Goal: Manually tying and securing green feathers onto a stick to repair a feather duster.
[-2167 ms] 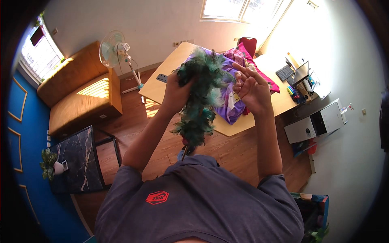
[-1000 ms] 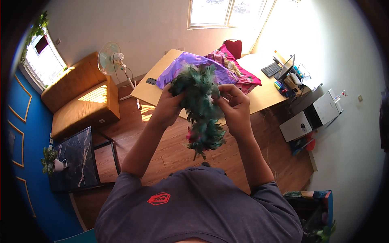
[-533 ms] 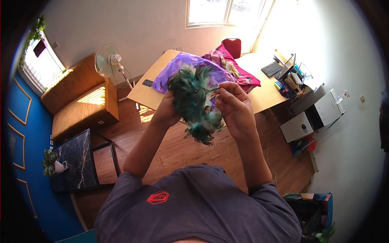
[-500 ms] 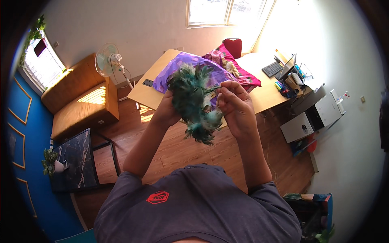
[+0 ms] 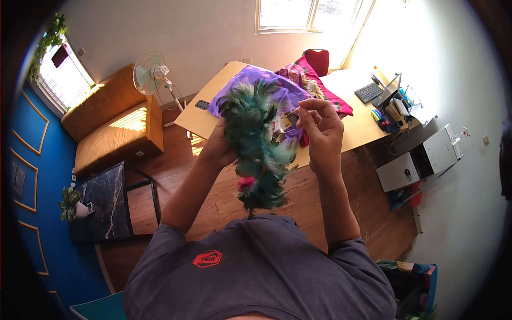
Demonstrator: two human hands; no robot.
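Note:
A long, fluffy green feathered piece (image 5: 258, 133) hangs in front of my chest, its lower end near my shirt. My left hand (image 5: 217, 146) is closed around its left side, the fingers partly hidden by the feathers. A small pink tuft (image 5: 246, 183) shows at its lower left edge. To the right of the feathers, my right hand (image 5: 321, 128) is raised with thumb and fingertips pinched together; what they hold, if anything, is too small to name. Between the right fingertips and the feathers, some pale, shiny bits (image 5: 280, 128) show, their kind unclear.
Beyond my hands stands a light wooden table (image 5: 196, 125) bearing purple cloth (image 5: 229, 88), pink cloth (image 5: 333, 98), a keyboard (image 5: 368, 92) and a monitor (image 5: 391, 89). A fan (image 5: 159, 72) and orange sofa (image 5: 112, 130) stand left. At right is a white printer-like machine (image 5: 434, 146).
The feathered piece has stretched out lower toward my shirt, and its pink tuft has come into sight. My right hand has moved slightly right, away from the feathers. The left keeps its hold.

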